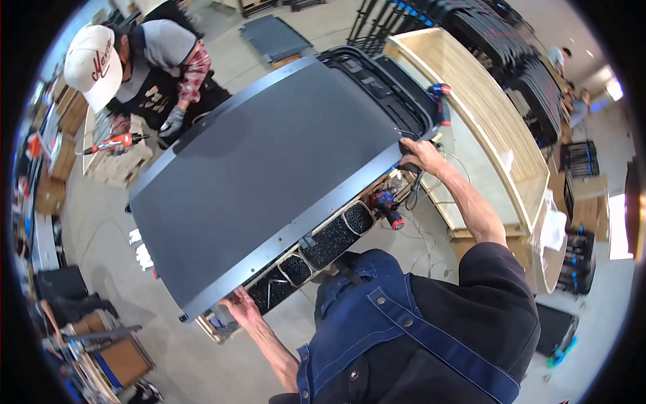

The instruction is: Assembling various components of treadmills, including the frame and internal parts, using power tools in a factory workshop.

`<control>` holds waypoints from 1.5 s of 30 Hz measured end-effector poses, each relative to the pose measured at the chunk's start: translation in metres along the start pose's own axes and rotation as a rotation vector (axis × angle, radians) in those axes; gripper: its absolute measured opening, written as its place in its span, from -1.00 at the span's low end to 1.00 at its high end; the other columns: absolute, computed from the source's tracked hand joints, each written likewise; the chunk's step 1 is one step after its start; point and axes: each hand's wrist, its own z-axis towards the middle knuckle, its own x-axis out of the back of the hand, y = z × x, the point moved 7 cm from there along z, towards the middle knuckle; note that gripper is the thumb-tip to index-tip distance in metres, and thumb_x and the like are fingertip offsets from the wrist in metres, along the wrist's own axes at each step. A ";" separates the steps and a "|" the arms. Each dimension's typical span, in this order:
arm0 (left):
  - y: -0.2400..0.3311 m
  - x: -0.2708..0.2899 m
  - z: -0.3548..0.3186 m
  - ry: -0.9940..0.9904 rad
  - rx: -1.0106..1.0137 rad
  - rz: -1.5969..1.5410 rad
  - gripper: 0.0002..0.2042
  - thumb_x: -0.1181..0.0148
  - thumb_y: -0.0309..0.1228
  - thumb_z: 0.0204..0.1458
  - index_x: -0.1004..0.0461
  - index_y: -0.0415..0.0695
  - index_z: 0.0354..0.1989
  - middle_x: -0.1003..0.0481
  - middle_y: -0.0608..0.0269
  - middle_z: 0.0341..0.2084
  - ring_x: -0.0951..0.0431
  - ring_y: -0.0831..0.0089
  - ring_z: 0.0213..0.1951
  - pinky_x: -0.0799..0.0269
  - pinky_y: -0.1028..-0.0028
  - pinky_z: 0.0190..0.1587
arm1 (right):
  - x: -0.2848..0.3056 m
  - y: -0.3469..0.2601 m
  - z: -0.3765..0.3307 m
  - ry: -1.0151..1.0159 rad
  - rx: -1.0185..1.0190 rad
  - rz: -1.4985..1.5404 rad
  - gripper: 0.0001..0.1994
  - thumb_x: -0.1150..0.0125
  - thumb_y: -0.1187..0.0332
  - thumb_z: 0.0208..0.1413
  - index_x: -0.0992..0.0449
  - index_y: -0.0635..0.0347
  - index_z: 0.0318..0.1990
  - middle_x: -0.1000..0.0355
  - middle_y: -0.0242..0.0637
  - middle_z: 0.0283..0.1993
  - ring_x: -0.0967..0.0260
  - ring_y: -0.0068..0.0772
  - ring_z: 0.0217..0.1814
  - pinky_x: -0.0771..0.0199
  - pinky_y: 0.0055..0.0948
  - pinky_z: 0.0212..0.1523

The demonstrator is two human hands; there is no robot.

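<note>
A large dark grey panel [269, 161] with silver metal rails along its long sides lies across the middle of the view. My left hand [242, 308] is closed on the near rail [269, 248] close to the panel's left end, its fingertips partly hidden by the edge. At the right end, my right hand [422, 156] grips the panel's near corner, beside a black moulded frame [377, 77]. A black cable hangs just below that hand. Under the near rail sit bins of small black screws [330, 244], and a red and black cordless drill [385, 204] hangs by them.
Across the panel, a co-worker in a white cap [94, 64] holds a red power screwdriver [118, 143]. A second drill [441, 104] stands near the wooden crate [464, 101] on the right. Stacked black frames [484, 40] stand behind; cords trail over the floor.
</note>
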 end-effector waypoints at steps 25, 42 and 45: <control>-0.227 0.120 -0.119 0.174 0.818 1.203 -0.50 -0.07 0.00 0.34 -0.45 -0.18 0.21 -0.58 0.09 0.01 -0.54 0.21 0.12 -0.52 0.23 0.12 | -0.009 0.167 -0.136 0.208 -0.587 0.681 -0.66 -0.26 0.31 0.27 -0.54 0.20 0.15 -0.58 -0.19 0.02 -0.55 -0.27 0.05 -0.51 -0.30 0.08; -0.250 0.015 -0.192 0.228 0.510 1.513 -0.45 -0.10 -0.05 0.34 -0.33 -0.23 0.30 -0.55 0.11 -0.06 -0.62 0.21 -0.06 -0.57 0.23 0.00 | -0.033 0.323 -0.065 -0.290 -0.746 -0.066 -0.80 -0.09 0.45 0.09 -0.58 0.26 -0.17 -0.59 0.19 -0.12 -0.63 0.07 -0.15 -0.60 0.04 -0.12; -0.244 0.050 -0.209 0.237 0.537 1.525 -0.44 -0.12 -0.02 0.32 -0.39 -0.24 0.27 -0.58 0.16 -0.17 -0.60 0.30 -0.07 -0.51 0.37 -0.01 | -0.069 0.338 -0.078 -0.548 -0.823 0.529 -0.65 -0.06 0.30 0.30 -0.39 0.25 0.16 -0.61 0.01 -0.19 -0.62 0.02 -0.35 -0.60 0.02 -0.20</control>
